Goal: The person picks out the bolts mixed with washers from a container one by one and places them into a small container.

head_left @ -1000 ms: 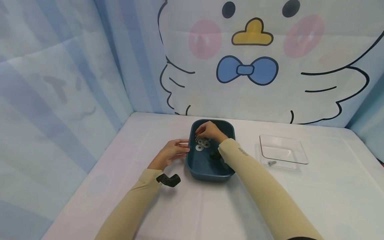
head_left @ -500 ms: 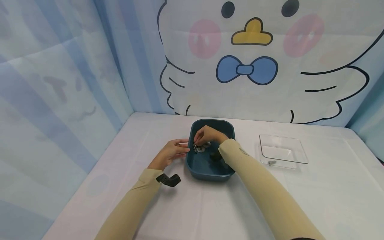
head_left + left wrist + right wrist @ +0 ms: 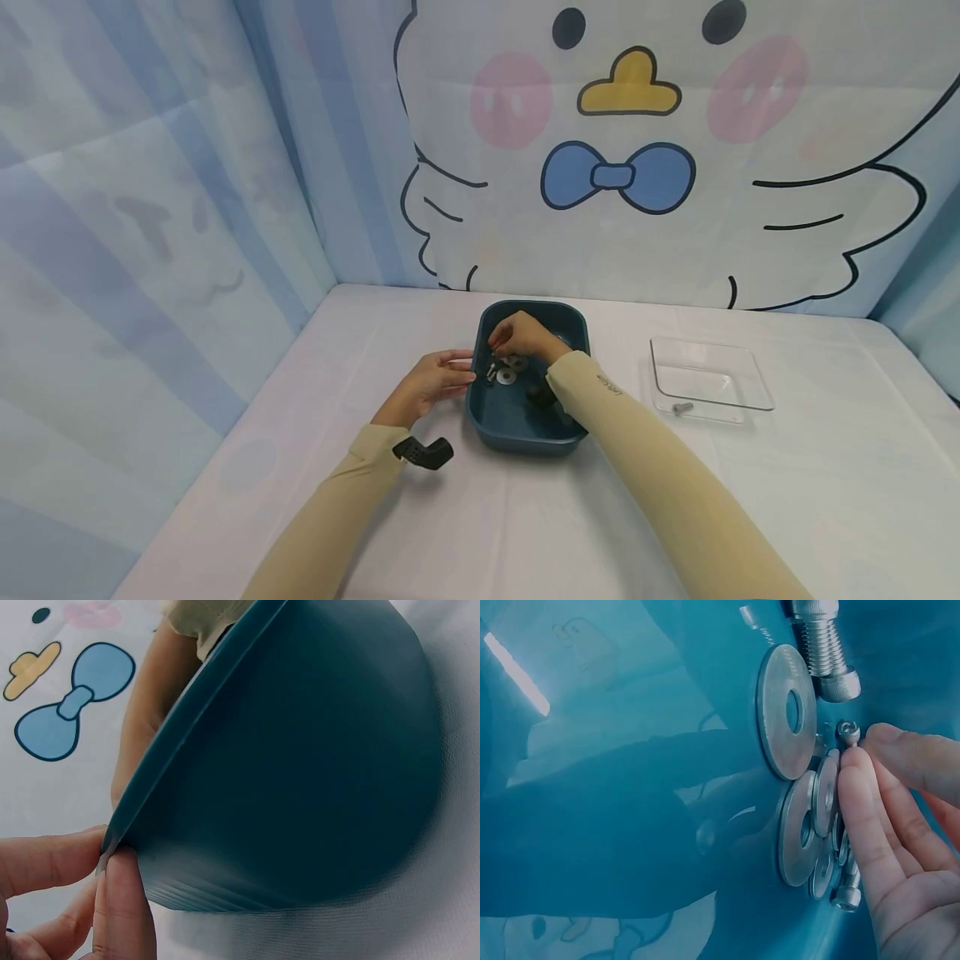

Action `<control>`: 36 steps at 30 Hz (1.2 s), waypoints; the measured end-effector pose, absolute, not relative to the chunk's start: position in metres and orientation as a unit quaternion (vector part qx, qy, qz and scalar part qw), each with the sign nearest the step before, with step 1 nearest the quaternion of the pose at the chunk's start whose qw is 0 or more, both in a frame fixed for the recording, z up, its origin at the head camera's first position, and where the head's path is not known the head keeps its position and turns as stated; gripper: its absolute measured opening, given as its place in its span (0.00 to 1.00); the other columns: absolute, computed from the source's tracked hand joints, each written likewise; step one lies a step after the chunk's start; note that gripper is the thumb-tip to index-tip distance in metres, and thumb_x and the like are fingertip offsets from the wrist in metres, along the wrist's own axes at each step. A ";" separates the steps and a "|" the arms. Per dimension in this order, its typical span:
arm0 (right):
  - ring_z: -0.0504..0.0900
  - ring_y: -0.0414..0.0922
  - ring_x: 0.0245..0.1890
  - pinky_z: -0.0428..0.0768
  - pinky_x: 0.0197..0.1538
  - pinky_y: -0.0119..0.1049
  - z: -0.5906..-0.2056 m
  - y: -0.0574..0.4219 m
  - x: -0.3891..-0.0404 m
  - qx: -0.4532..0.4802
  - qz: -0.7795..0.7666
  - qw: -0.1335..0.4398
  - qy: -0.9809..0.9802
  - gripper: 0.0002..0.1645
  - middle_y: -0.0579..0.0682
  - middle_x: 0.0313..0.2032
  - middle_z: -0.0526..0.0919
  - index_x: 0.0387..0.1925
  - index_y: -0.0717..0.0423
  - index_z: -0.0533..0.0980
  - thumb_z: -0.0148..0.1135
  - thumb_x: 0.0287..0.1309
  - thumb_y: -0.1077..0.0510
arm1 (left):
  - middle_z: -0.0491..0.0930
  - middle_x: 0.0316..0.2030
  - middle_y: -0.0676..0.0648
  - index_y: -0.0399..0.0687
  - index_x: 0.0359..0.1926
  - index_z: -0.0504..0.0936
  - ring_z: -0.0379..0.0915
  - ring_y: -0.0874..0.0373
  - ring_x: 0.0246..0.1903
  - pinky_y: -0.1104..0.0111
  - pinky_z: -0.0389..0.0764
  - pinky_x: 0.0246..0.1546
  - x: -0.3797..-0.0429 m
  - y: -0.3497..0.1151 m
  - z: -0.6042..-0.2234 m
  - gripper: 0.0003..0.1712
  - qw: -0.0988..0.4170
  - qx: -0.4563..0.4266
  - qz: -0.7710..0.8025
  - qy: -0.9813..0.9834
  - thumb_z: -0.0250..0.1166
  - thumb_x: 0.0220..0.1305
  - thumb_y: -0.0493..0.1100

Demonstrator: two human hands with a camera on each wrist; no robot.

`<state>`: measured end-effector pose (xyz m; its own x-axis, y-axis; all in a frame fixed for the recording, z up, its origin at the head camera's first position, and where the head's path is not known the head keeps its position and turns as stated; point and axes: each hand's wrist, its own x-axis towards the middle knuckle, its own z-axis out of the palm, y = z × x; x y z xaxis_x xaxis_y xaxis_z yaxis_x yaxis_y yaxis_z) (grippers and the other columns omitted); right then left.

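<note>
A dark teal plastic tub [image 3: 517, 425] stands on the table. My left hand [image 3: 426, 385] pinches its left rim; in the left wrist view the fingertips [image 3: 124, 874] lie on both sides of that edge. Inside the tub, my right hand [image 3: 525, 336] reaches into the hardware at the left wall. In the right wrist view its thumb and fingers pinch a small socket-head bolt [image 3: 848, 733], only the head showing at the fingertips. Around them lie a large flat washer [image 3: 780, 712], several smaller washers [image 3: 796, 832], a thick bolt [image 3: 838, 684] and another bolt [image 3: 846, 896].
A clear plastic box [image 3: 708, 392] stands to the right of the tub, with one bolt [image 3: 682, 408] in its near left part. A white cloth covers the table [image 3: 840, 500]. A printed curtain [image 3: 615, 250] hangs along the back edge.
My right hand has dipped toward me into the pile and come back up slightly. The washers and bolts have shifted about. My left hand stays at the rim.
</note>
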<state>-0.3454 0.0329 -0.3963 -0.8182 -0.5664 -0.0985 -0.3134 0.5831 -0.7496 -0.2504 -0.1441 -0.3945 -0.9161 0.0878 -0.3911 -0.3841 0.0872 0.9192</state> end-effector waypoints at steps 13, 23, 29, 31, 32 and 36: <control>0.83 0.53 0.43 0.81 0.49 0.42 -0.395 0.039 -0.350 -0.182 -0.430 0.104 0.878 0.11 0.63 0.42 0.84 0.42 0.68 0.80 0.61 0.55 0.69 | 0.76 0.53 0.40 0.43 0.62 0.71 0.77 0.60 0.39 0.67 0.79 0.47 -0.252 -0.144 -0.397 0.27 0.171 -0.104 0.672 0.713 0.61 0.61 0.31; 0.81 0.54 0.44 0.79 0.49 0.43 -0.397 0.041 -0.354 -0.134 -0.415 0.051 0.898 0.11 0.61 0.43 0.83 0.41 0.65 0.80 0.63 0.54 0.67 | 0.76 0.52 0.40 0.43 0.62 0.71 0.77 0.61 0.37 0.67 0.80 0.46 -0.254 -0.144 -0.397 0.26 0.168 -0.112 0.671 0.713 0.61 0.61 0.31; 0.80 0.55 0.47 0.79 0.52 0.43 -0.398 0.043 -0.356 -0.124 -0.405 0.067 0.903 0.14 0.63 0.46 0.82 0.44 0.67 0.79 0.62 0.54 0.68 | 0.75 0.54 0.40 0.44 0.62 0.71 0.77 0.61 0.37 0.69 0.80 0.44 -0.254 -0.144 -0.398 0.26 0.167 -0.110 0.674 0.711 0.60 0.61 0.31; 0.80 0.55 0.47 0.79 0.51 0.44 -0.400 0.043 -0.357 -0.128 -0.399 0.070 0.905 0.14 0.63 0.46 0.82 0.44 0.68 0.79 0.62 0.54 0.68 | 0.75 0.54 0.39 0.44 0.62 0.71 0.77 0.61 0.37 0.69 0.80 0.43 -0.254 -0.144 -0.398 0.26 0.167 -0.109 0.674 0.711 0.60 0.61 0.31; 0.81 0.55 0.47 0.79 0.51 0.43 -0.400 0.043 -0.357 -0.131 -0.394 0.071 0.907 0.14 0.63 0.46 0.82 0.44 0.67 0.79 0.62 0.54 0.68 | 0.75 0.54 0.39 0.44 0.62 0.71 0.77 0.61 0.37 0.69 0.80 0.43 -0.254 -0.144 -0.397 0.26 0.167 -0.109 0.674 0.711 0.61 0.61 0.31; 0.82 0.53 0.43 0.81 0.47 0.41 -0.402 0.041 -0.356 -0.149 -0.367 0.081 0.914 0.11 0.61 0.42 0.84 0.40 0.66 0.81 0.62 0.52 0.70 | 0.75 0.54 0.39 0.43 0.62 0.71 0.77 0.61 0.37 0.70 0.80 0.42 -0.253 -0.144 -0.397 0.27 0.170 -0.105 0.672 0.713 0.61 0.61 0.31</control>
<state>-0.3563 0.0410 -0.4016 -0.9424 -0.3321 -0.0384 -0.2133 0.6857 -0.6959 -0.2526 -0.1441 -0.3966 -0.9203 0.0789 -0.3831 -0.3778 0.0738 0.9229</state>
